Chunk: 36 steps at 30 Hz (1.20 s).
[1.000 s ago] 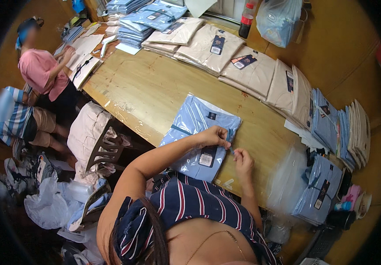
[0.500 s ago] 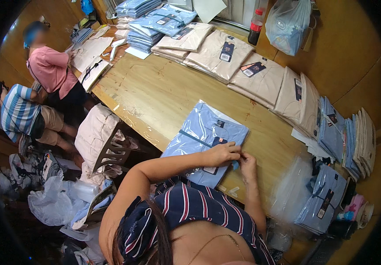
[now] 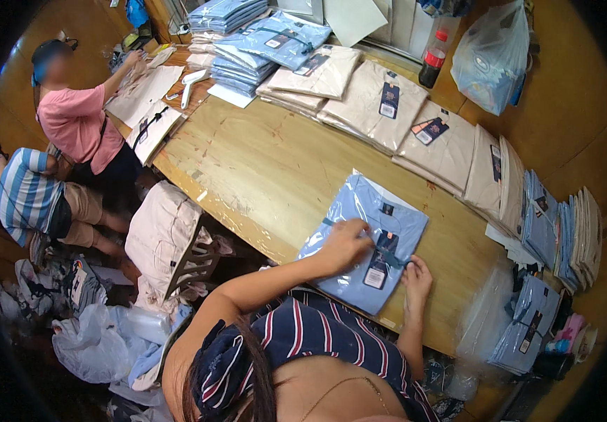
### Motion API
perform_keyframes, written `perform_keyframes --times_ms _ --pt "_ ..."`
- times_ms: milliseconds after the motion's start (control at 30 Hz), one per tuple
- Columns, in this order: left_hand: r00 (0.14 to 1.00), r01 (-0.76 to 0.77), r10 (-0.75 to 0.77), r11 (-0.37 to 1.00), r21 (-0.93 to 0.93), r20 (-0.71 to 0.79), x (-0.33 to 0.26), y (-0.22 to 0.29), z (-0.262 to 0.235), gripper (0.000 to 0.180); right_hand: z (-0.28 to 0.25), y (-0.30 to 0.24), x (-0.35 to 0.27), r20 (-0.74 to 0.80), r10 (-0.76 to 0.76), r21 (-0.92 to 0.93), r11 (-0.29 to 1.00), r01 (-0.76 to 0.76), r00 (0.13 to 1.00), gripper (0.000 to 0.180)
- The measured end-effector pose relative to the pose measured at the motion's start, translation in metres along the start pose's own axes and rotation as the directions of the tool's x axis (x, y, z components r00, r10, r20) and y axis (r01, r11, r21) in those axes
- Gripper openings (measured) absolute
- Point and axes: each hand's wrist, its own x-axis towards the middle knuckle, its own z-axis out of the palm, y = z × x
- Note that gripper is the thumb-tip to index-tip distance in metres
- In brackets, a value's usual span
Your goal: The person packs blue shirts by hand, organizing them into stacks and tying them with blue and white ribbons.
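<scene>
A folded light-blue garment (image 3: 342,281) in a clear plastic bag lies in front of me at the table's near edge. A dark teal strap (image 3: 390,259) crosses it, and a dark hang tag (image 3: 377,266) with a pale label lies on its front. My left hand (image 3: 346,247) rests over the left side of the garment, fingers curled at the strap. At the garment's right edge, my right hand (image 3: 416,279) pinches the strap's end between thumb and fingers.
Bagged beige garments (image 3: 363,102) line the far edge, with blue stacks (image 3: 240,63) at far left and more blue packs (image 3: 521,323) at right. A cola bottle (image 3: 433,60) stands behind. Two people work at left, near a cloth-draped chair (image 3: 162,235).
My hands have moved apart; the left has slid left across the garment, uncovering the hang tag. The view has shifted slightly. The person in pink now reaches an arm forward over the table.
</scene>
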Motion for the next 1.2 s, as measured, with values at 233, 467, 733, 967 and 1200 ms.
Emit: perform_keyframes --times_ms 233,467,733,967,1200 --pt "0.846 0.468 -0.533 0.730 -0.498 0.013 -0.052 -0.095 -0.059 0.044 0.115 -0.042 -0.026 0.312 -0.127 0.228 0.972 0.056 0.941 0.060" --pt "0.592 0.499 -0.753 0.623 -0.602 -0.289 -0.088 -0.176 -0.125 0.040 0.278 -0.225 0.035 0.498 -0.557 0.328 0.831 0.450 0.665 0.052" --pt "0.653 0.550 -0.630 0.776 -0.309 -0.420 -0.114 -0.201 -0.109 0.023 0.377 -0.280 0.168 0.274 -0.754 -0.209 0.559 0.803 0.596 0.092" --pt "0.663 0.550 -0.601 0.796 -0.254 -0.447 -0.122 -0.210 -0.108 0.020 0.140 -0.185 0.151 0.069 -0.747 -0.366 0.598 0.713 0.661 0.033" --pt "0.679 0.477 -0.443 0.873 -0.107 -0.586 -0.089 -0.171 -0.094 0.024 -0.183 -0.160 0.118 -0.753 -0.618 -0.657 0.718 -0.227 0.225 0.037"
